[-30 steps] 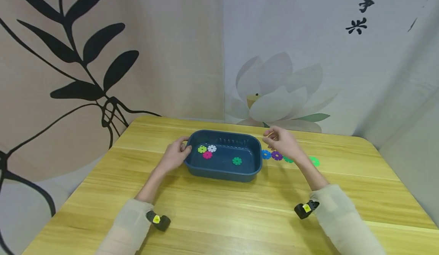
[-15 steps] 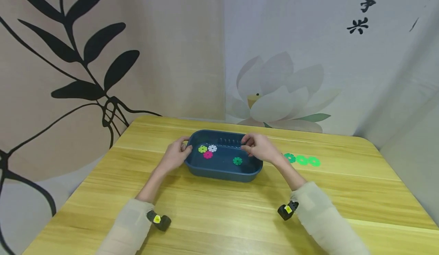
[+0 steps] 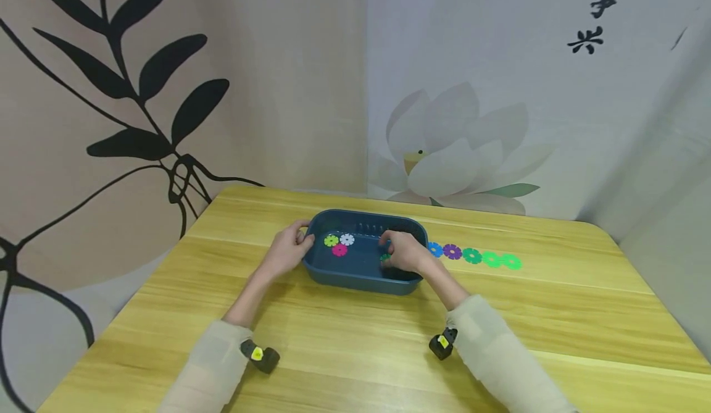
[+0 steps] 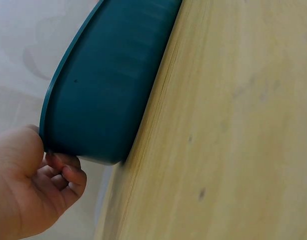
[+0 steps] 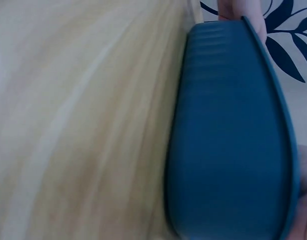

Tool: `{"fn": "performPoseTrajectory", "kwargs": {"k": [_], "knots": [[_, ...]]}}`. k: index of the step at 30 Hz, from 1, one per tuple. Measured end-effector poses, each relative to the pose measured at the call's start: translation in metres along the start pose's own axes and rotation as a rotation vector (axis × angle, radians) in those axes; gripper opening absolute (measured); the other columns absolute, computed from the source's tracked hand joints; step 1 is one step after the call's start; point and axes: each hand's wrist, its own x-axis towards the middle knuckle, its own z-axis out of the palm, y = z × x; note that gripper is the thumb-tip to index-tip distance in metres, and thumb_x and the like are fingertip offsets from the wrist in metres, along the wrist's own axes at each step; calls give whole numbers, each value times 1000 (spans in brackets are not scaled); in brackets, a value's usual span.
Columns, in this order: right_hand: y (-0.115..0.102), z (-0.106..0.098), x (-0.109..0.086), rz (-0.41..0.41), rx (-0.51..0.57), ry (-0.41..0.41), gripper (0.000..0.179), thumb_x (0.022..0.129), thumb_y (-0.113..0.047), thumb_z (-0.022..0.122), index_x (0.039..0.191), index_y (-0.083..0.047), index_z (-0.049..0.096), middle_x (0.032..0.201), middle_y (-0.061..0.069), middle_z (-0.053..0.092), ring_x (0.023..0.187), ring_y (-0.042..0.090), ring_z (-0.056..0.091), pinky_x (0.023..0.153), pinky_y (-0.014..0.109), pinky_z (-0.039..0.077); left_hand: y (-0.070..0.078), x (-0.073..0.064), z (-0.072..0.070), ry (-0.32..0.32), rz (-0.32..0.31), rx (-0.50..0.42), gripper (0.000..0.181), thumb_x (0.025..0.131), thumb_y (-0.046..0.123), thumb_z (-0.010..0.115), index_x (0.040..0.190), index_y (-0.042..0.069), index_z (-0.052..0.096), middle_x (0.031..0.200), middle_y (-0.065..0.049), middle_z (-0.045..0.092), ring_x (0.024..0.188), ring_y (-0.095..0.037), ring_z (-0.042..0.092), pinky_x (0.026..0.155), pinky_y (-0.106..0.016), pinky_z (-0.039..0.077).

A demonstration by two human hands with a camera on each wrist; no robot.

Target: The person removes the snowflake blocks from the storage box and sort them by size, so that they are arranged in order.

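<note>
A dark blue plastic basin [image 3: 355,282] sits on the table. My left hand [image 3: 286,251] grips its left end, thumb over the rim and fingers curled beneath, as the left wrist view shows. My right hand [image 3: 407,252] reaches over the right end into the basin, thumb and fingers apart around a green flower-shaped disc [image 3: 385,257], which they partly cover. Towards the basin's left lie a yellow-green disc [image 3: 331,241], a white disc [image 3: 347,239] and a pink disc [image 3: 340,250]. In the right wrist view the basin wall hides most of my right hand [image 5: 304,200].
Right of the basin, a row of several flower discs runs along the wooden table [image 3: 344,345]: a blue disc [image 3: 436,250], a purple disc [image 3: 452,252], a darker green disc [image 3: 472,255] and light green ones [image 3: 502,260]. A printed curtain [image 3: 289,92] hangs behind the table.
My right hand has moved left from above the disc row into the basin and down to the green disc. The left hand keeps its grip on the basin.
</note>
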Motion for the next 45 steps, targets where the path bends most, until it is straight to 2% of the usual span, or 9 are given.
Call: {"fn": "performPoseTrajectory", "kwargs": {"k": [5, 10, 16, 22, 26, 32, 37, 41, 45], "knots": [[1, 4, 3, 51, -9, 4, 34, 86, -6, 80, 116, -4, 65, 93, 8, 62, 86, 22, 59, 81, 39, 52, 1, 2, 1, 3, 9, 4, 42, 102, 8, 56, 141, -8, 49, 66, 1, 38, 52, -11, 35, 50, -25, 32], [1, 4, 3, 52, -8, 26, 23, 85, -9, 82, 102, -5, 68, 90, 5, 63, 86, 20, 60, 81, 38, 53, 2, 2, 1, 7, 11, 1, 42, 102, 7, 56, 141, -8, 49, 66, 1, 39, 52, -11, 35, 50, -25, 32], [3, 6, 1, -5, 32, 57, 9, 91, -12, 76, 87, -6, 72, 84, 2, 67, 71, 15, 59, 67, 30, 51, -1, 2, 1, 7, 10, 10, 43, 102, 7, 56, 140, -9, 48, 66, 1, 39, 53, -12, 35, 51, -25, 33], [7, 2, -1, -68, 188, 141, 8, 97, -8, 68, 94, -1, 66, 81, 11, 69, 65, 20, 66, 58, 28, 54, 0, 1, 2, 10, 8, 11, 42, 102, 8, 57, 140, -8, 49, 66, 1, 38, 53, -12, 34, 52, -25, 33], [11, -5, -2, -90, 230, 200, 8, 99, -7, 65, 99, 1, 65, 82, 17, 69, 64, 20, 66, 59, 29, 56, 0, 1, 2, 7, 9, 6, 41, 102, 8, 56, 140, -8, 49, 65, 1, 37, 53, -12, 34, 51, -25, 32], [22, -17, -8, -81, 299, 274, 9, 100, -6, 62, 101, 3, 64, 79, 17, 66, 66, 23, 65, 66, 39, 58, -1, 1, 1, 7, 4, 3, 42, 102, 8, 56, 141, -6, 49, 65, 1, 37, 52, -12, 34, 51, -25, 32], [34, -26, -13, -92, 332, 333, 11, 100, -5, 61, 104, 6, 63, 86, 20, 65, 72, 32, 67, 68, 41, 59, -1, 0, 1, 9, 3, 8, 43, 102, 8, 56, 141, -8, 49, 64, 1, 37, 51, -12, 33, 50, -25, 32], [42, -33, -17, -99, 320, 396, 12, 99, -4, 63, 104, 7, 64, 87, 19, 66, 72, 31, 68, 66, 39, 59, -1, 0, 1, 8, -3, 3, 43, 102, 9, 56, 141, -7, 48, 63, 2, 36, 51, -13, 32, 50, -25, 31], [53, -39, -22, -84, 323, 415, 12, 100, -3, 62, 104, 8, 62, 88, 18, 65, 72, 32, 69, 68, 44, 59, 0, 0, 1, 8, -2, 7, 43, 102, 9, 56, 141, -7, 48, 63, 2, 35, 51, -12, 31, 51, -25, 31]]}}
